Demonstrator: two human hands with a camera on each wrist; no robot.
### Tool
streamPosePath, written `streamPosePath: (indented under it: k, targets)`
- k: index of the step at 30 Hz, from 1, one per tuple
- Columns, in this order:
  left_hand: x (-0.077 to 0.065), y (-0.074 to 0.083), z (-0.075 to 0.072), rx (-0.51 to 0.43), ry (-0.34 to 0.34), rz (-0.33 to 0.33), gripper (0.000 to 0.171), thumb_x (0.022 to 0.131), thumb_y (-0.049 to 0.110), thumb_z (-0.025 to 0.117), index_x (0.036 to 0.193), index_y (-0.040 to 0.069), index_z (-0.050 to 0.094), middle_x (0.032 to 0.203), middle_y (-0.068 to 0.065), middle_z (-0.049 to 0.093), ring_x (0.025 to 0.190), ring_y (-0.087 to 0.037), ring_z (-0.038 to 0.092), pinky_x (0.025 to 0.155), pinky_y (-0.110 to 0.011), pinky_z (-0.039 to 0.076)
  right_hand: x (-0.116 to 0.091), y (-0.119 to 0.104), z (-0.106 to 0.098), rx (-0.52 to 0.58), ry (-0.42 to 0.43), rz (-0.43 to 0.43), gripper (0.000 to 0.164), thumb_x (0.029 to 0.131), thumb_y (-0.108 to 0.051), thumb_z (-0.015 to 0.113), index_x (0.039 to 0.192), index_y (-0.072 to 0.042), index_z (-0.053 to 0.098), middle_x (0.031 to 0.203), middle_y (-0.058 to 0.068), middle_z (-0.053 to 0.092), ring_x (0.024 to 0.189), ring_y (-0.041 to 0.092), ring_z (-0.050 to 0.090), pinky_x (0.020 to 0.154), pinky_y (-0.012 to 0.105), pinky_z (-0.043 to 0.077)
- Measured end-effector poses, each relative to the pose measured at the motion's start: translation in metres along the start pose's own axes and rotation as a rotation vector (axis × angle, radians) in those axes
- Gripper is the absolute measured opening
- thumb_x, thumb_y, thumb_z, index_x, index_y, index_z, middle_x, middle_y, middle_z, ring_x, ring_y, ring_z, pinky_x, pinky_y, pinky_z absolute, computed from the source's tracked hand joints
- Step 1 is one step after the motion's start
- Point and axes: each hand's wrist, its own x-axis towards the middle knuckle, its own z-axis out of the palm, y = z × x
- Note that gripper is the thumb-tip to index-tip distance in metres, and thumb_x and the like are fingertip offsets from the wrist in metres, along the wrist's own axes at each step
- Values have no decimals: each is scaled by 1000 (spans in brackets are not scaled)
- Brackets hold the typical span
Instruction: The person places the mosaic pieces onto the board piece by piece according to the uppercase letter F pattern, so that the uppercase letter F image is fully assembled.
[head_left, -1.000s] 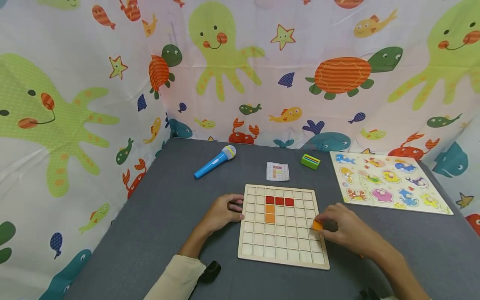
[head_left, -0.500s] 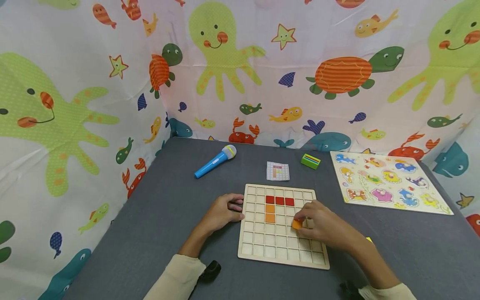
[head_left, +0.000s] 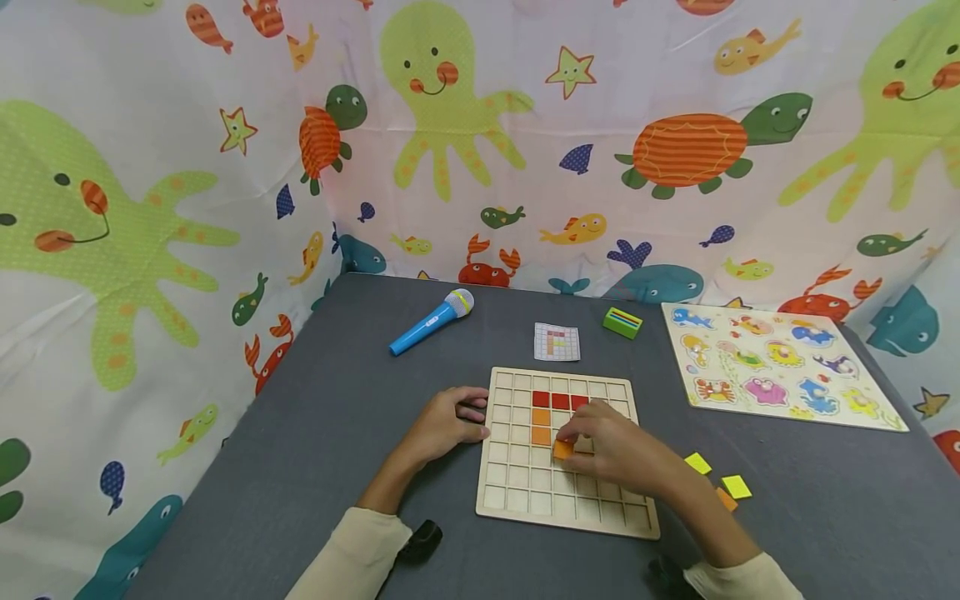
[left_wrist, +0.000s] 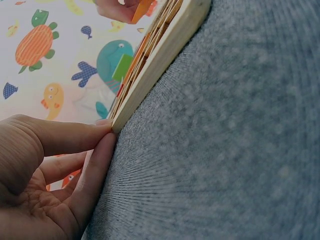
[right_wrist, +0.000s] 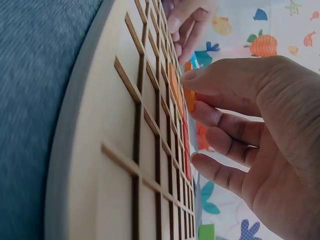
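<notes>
My right hand (head_left: 618,450) pinches an orange square tile (head_left: 562,451) between thumb and fingers, over the wooden grid board (head_left: 519,478). In the right wrist view this tile (right_wrist: 189,90) stands on edge just above the grid. Several tiles sit in the cells: a row of red tiles (head_left: 559,402) and, below its left end, two orange tiles (head_left: 541,436) in a column. At the board's left edge my left hand (head_left: 444,429) holds the rim; its thumb and forefinger touch the side in the left wrist view.
Two yellow tiles (head_left: 736,487) and a partly hidden orange tile (head_left: 726,499) lie right of the board. Behind are a small pattern card (head_left: 557,342), a green block (head_left: 621,324) with coloured stripes, a blue toy microphone (head_left: 431,323) and a sea-animal puzzle (head_left: 705,400).
My right hand has carried the orange tile leftward from the board's right edge to beside the orange column. Loose tiles on the right have come into view. My left hand stays put.
</notes>
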Motion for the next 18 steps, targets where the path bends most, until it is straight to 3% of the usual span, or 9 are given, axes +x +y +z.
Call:
streamPosePath:
  k: [4, 7, 18]
  targets:
    - [0, 1, 0, -10, -6, 0, 60, 88, -1, 82, 144, -1, 62, 133, -17, 65, 117, -31, 69, 89, -35, 63, 6, -4, 5, 16, -19, -25, 19, 94, -23, 81, 112, -17, 81, 113, -10, 70, 112, 16, 58, 107, 50, 51]
    - [0, 2, 0, -3, -4, 1, 59, 88, -1, 82, 144, 0, 62, 134, -17, 65, 117, -31, 69, 88, -34, 63, 9, -7, 9, 1, -18, -38, 18, 93, -22, 81, 111, -17, 81, 111, -9, 70, 108, 14, 58, 98, 44, 54]
    - [0, 2, 0, -3, 1, -9, 60, 87, -1, 83, 144, 0, 63, 135, -16, 65, 117, -30, 70, 88, -34, 63, 17, -14, 16, -42, -20, -40, 18, 92, -21, 83, 109, -17, 81, 114, -6, 70, 111, 16, 59, 97, 43, 57]
